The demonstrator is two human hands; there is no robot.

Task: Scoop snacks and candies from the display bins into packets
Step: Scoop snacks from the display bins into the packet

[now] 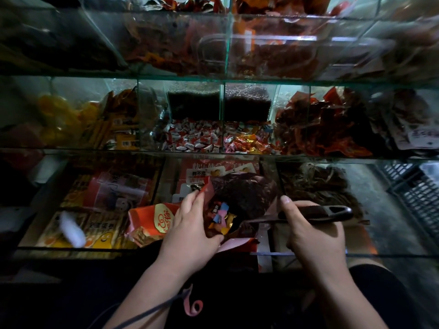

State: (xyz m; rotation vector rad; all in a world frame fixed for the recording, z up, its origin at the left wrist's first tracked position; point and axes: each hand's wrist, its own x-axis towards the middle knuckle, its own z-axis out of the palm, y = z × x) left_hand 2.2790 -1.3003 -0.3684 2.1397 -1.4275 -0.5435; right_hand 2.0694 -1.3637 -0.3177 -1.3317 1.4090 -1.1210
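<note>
My left hand (190,230) grips the rim of a red packet (247,195) and holds its mouth open. Several wrapped candies (222,217) in pink, blue and gold lie inside it. My right hand (313,230) is closed on the dark handle of a scoop (316,213), whose front end rests at the packet's mouth. Both hands are low in front of the glass display bins. Behind them, the middle shelf holds a bin of red-and-white wrapped candies (192,138) and a bin of mixed gold and pink candies (249,141).
A second red packet with a gold emblem (152,220) lies left of my left hand. Yellow boxed snacks (95,233) fill the lower left bin. Red foil snack packs (320,124) fill the middle right bin. A glass front edge (95,249) runs across below. A dark crate (418,193) stands at right.
</note>
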